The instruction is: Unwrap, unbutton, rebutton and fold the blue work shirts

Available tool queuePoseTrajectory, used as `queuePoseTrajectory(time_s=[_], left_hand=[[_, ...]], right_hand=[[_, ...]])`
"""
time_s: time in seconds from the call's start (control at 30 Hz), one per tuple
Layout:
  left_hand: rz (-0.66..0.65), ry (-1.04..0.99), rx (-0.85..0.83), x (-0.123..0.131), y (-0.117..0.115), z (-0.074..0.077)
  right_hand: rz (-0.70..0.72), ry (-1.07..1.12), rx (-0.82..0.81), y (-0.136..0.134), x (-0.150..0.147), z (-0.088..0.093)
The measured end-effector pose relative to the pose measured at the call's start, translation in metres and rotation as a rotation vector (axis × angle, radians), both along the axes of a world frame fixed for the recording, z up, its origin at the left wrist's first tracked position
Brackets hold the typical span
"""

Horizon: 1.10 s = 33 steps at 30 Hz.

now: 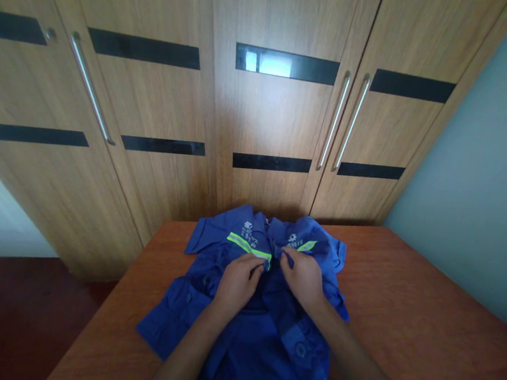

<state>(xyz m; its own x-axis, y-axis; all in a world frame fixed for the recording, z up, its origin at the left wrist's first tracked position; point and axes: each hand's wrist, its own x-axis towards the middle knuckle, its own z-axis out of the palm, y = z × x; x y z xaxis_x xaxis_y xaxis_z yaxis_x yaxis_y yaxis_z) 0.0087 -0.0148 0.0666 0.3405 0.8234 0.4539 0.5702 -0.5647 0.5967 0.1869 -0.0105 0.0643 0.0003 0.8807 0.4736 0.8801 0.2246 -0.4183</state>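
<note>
A blue work jacket (237,334) lies spread on the table, its collar toward the wardrobe. It has short-looking sleeves, white print on both sides of the chest and yellow-green reflective strips. My left hand (239,280) pinches the front edge of the jacket by the end of the left strip. Close beside it, my right hand (302,276) pinches the opposite front edge near the middle of the chest. The two hands are slightly apart. Below them the lower front hangs open, and a large button shows near the right forearm. My fingertips partly hide the cloth they grip.
The brown wooden table (423,307) extends to the right of the jacket. Behind it stands a wooden wardrobe (271,113) with black strips and long metal handles. A pale wall (482,191) borders the right side, and dark red floor (15,309) shows at lower left.
</note>
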Motion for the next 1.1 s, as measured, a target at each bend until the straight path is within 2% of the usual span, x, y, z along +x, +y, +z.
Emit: queuePoseTrajectory(time_s=[0.1,0.17,0.3,0.4,0.5,0.57,0.67,0.73,0.8,0.87,0.93,1.0,1.1], left_hand=[[0.041,-0.079,0.007,-0.005,0.003,0.002],[0.121,-0.172,0.003,-0.011,0.007,0.005],[0.35,-0.474,-0.004,-0.035,0.019,0.012],[0.557,-0.758,0.098,-0.061,0.029,0.018],[0.73,-0.997,0.209,-0.088,0.037,0.022],[0.783,-1.037,0.203,-0.103,0.038,0.024],[0.744,-0.815,-0.004,-0.119,0.033,0.025],[0.622,-0.492,-0.15,-0.125,0.024,0.023],[0.487,-0.135,-0.189,-0.126,0.011,0.017],[0.339,0.158,-0.147,-0.124,-0.004,0.006],[0.186,0.277,-0.1,-0.121,-0.021,-0.008],[0.073,0.349,-0.111,-0.119,-0.035,-0.021],[0.056,0.415,-0.16,-0.121,-0.047,-0.031]], right_hand=[[-0.007,0.109,0.04,0.005,0.016,0.007],[0.015,0.195,0.074,0.006,0.03,0.017],[-0.019,0.428,0.161,0.005,0.064,0.04],[-0.083,0.668,0.248,0.0,0.095,0.053],[-0.179,0.796,0.377,-0.006,0.123,0.052],[-0.187,0.751,0.388,-0.012,0.136,0.043],[-0.166,0.456,0.215,-0.023,0.141,0.024],[-0.129,0.234,0.093,-0.031,0.133,0.01],[-0.016,0.083,-0.028,-0.041,0.118,-0.002],[0.099,-0.049,-0.155,-0.052,0.097,-0.012],[0.109,-0.197,-0.23,-0.061,0.075,-0.019],[0.051,-0.322,-0.244,-0.067,0.058,-0.022],[0.032,-0.409,-0.266,-0.067,0.047,-0.019]])
